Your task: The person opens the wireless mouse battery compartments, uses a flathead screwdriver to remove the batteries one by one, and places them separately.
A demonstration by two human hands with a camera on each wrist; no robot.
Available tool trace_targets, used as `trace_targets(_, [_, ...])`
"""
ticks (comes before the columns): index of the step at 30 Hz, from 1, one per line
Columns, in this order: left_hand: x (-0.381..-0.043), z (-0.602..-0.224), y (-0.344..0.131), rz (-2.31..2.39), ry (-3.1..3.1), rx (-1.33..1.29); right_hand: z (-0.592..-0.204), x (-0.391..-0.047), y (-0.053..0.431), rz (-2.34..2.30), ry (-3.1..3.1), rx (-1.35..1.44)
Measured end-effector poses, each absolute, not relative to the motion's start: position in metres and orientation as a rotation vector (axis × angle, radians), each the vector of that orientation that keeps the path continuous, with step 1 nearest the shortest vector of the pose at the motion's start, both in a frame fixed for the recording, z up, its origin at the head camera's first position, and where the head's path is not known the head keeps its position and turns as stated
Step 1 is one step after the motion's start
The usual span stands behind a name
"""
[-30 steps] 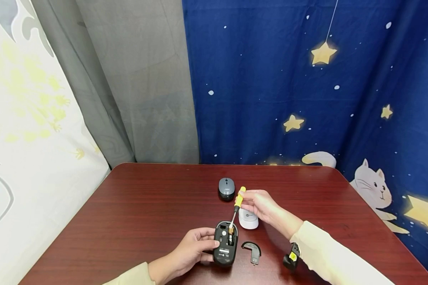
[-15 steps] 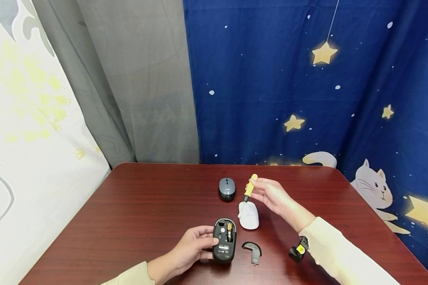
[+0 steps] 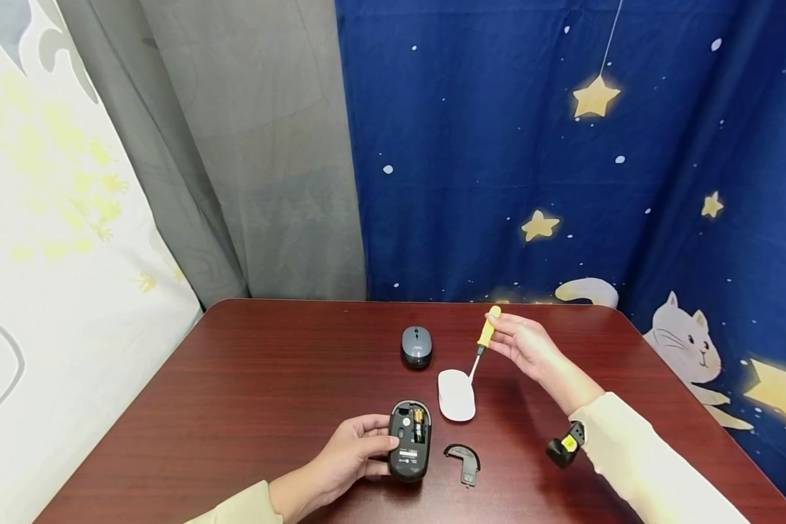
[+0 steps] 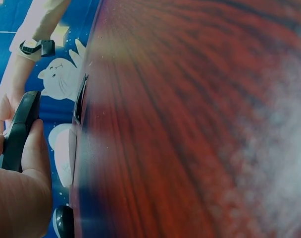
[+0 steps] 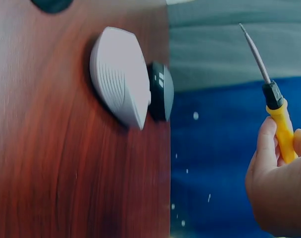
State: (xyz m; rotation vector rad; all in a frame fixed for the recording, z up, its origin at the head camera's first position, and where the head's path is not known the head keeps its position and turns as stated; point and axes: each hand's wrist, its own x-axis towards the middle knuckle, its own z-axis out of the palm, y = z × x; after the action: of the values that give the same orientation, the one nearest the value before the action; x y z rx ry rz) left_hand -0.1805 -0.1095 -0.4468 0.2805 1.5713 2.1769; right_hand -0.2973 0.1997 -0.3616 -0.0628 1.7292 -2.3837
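Observation:
My left hand (image 3: 351, 455) grips a black computer mouse (image 3: 407, 464), underside up, by its left side. Its battery compartment lies uncovered with a battery (image 3: 418, 426) inside. In my right hand (image 3: 522, 344) I pinch the yellow handle of a screwdriver (image 3: 488, 329), its metal shaft pointing down and left. The right wrist view shows the screwdriver (image 5: 281, 129) held apart from the white mouse (image 5: 122, 77). A loose black curved battery cover (image 3: 465, 463) lies on the table to the right of the held mouse.
The white mouse (image 3: 456, 397) rests on the table between my hands. Farther back sits a grey-and-black mouse (image 3: 416, 346). The brown wooden table (image 3: 288, 364) ends at its back edge, before grey and blue curtains (image 3: 471, 145).
My right hand has lifted the screwdriver out of the battery compartment and carried it back and to the right. The held mouse has shifted slightly left and back.

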Motion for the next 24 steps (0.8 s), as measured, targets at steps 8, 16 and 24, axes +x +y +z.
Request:
trace_targets(8, [-0.18, -0.444, -0.109, 2.187, 1.581, 0.271, -0.368, -0.31, 0.221, -2.337, 1.903, -0.01])
trace_targets(16, [-0.18, -0.442, -0.109, 2.183, 1.585, 0.263, -0.377, -0.322, 0.235, -2.321, 1.97, 0.087])
trace_targets(24, [-0.18, -0.443, -0.111, 2.184, 1.583, 0.259, -0.389, -0.332, 0.244, -2.261, 2.027, 0.193])
